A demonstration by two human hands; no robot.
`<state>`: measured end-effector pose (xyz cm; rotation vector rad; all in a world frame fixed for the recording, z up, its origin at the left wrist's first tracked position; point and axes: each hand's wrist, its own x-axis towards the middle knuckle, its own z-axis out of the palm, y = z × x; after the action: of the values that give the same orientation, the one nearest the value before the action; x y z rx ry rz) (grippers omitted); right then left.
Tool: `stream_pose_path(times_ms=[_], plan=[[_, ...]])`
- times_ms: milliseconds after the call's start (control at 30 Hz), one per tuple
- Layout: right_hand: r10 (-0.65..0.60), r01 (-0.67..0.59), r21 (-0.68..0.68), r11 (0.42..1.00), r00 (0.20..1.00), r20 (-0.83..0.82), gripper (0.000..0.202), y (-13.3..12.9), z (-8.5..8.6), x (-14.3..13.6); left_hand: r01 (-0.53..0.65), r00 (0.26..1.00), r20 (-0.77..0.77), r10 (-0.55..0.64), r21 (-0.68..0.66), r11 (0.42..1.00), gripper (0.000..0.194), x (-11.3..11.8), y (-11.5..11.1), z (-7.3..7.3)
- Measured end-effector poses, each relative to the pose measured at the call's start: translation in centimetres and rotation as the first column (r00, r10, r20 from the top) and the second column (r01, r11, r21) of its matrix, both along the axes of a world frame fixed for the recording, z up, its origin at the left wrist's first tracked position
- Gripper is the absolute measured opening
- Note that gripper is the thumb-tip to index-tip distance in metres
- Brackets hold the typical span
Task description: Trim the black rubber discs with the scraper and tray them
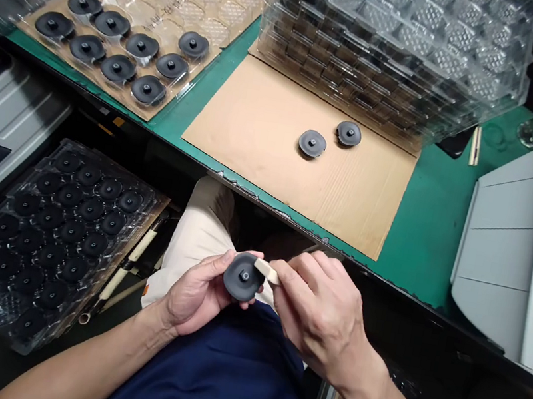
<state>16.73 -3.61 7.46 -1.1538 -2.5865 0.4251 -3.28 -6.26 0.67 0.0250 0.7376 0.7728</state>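
Observation:
Over my lap, my left hand (201,290) grips a round black disc-shaped part (236,281) with a small raised hub at its centre. My right hand (318,302) pinches a flat, pale wooden stick (265,270), its tip lying against the upper right rim of that disc. Parts of the left fingers are hidden under the disc. Two similar black discs, a nearer one (312,144) and a farther one (348,133), lie on the cardboard sheet (257,130) on the table.
Left on the green table (434,246), a clear tray (196,6) holds several black discs. Behind the cardboard rises a stack of clear trays (391,51). A grey bin (502,243) stands right. Another filled tray (55,220) sits low at left, beside the table edge.

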Motion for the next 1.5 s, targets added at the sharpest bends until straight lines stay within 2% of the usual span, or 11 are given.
stream_pose_path(times_ms=[100, 333, 467, 567, 767, 867, 1000, 1100, 1233, 1300, 1500], plan=[[-0.101, 0.101, -0.013, 0.995, 0.995, 0.020, 0.019, -0.4, -0.2, 0.1, -0.049, 0.995, -0.086, 0.053, 0.046, 0.998, 0.041, -0.2, 0.1, 0.1], [0.011, -0.010, 0.045, 0.999, 1.000, -0.023, 0.023, 0.3, 0.1, -0.7, 0.080, 0.997, 0.004, -0.080, 0.030, 0.996, 0.039, 0.1, 0.3, -0.2], [-0.086, 0.086, 0.031, 0.996, 0.996, -0.014, 0.020, 0.0, -0.3, -0.2, -0.023, 0.994, -0.106, 0.029, 0.063, 0.998, 0.042, -0.1, 0.7, 0.0], [-0.110, 0.110, 0.012, 0.994, 0.994, 0.001, 0.020, 0.1, -0.3, -0.1, 0.021, 0.994, -0.106, -0.013, 0.070, 0.997, 0.042, -0.1, 0.9, -0.1], [0.225, -0.223, 0.037, 0.974, 0.972, -0.066, 0.028, 1.9, 0.7, -1.0, 0.153, 0.979, 0.146, -0.144, -0.050, 0.987, 0.040, 0.3, 0.9, -0.6], [0.047, -0.042, 0.060, 0.997, 0.996, -0.082, 0.023, 1.7, 0.1, -1.2, -0.015, 0.994, 0.107, 0.015, -0.005, 1.000, 0.032, -0.2, 1.2, -0.3], [-0.187, 0.181, -0.055, 0.982, 0.974, -0.126, 0.022, 0.6, -1.3, -1.1, -0.183, 0.982, -0.029, 0.187, 0.121, 0.976, 0.044, -1.3, 1.5, -0.1], [-0.177, 0.175, -0.036, 0.984, 0.981, -0.075, 0.021, 0.7, -1.5, -1.0, -0.102, 0.994, -0.039, 0.106, 0.102, 0.990, 0.042, -1.6, 1.2, -0.6], [0.100, -0.099, 0.010, 0.995, 0.994, -0.038, 0.023, 2.1, -0.7, -1.4, 0.044, 0.996, 0.071, -0.047, 0.045, 0.998, 0.036, -1.1, 0.8, -1.4], [0.156, -0.155, 0.032, 0.987, 0.985, -0.068, 0.024, 2.4, -0.3, -1.7, 0.032, 0.990, 0.134, -0.035, 0.028, 0.999, 0.036, -0.9, 0.9, -1.3], [-0.191, 0.172, -0.126, 0.977, 0.969, -0.158, 0.026, 0.9, -0.8, -2.2, -0.214, 0.976, 0.002, 0.217, 0.188, 0.959, 0.044, -2.4, 1.6, -0.3]])
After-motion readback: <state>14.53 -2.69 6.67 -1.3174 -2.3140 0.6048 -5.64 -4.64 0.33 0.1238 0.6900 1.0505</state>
